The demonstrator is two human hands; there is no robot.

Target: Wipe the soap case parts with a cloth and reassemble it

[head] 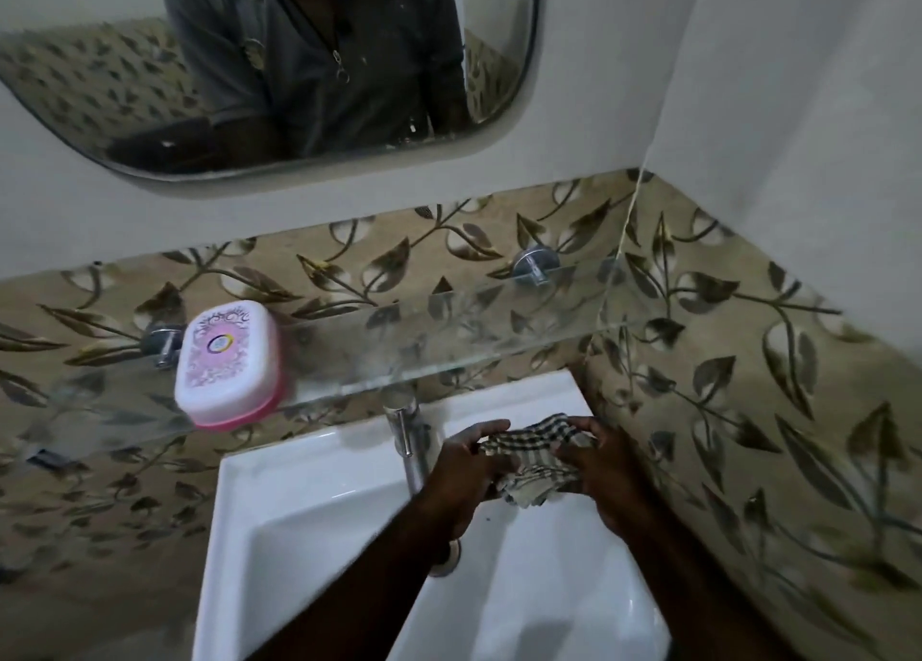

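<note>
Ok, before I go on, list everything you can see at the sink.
soap case: one, white lid on pink base, closed, left part of glass shelf
cloth: one, beige-dark check, bunched over the sink
glass shelf: one, clear, on the wall above the sink
brackets: two, chrome, holding the shelf
tap: one, chrome, back of sink
sink: one, white, below the shelf
mirror: one, wall above
hands: two, left hand and right hand both gripping the cloth
</note>
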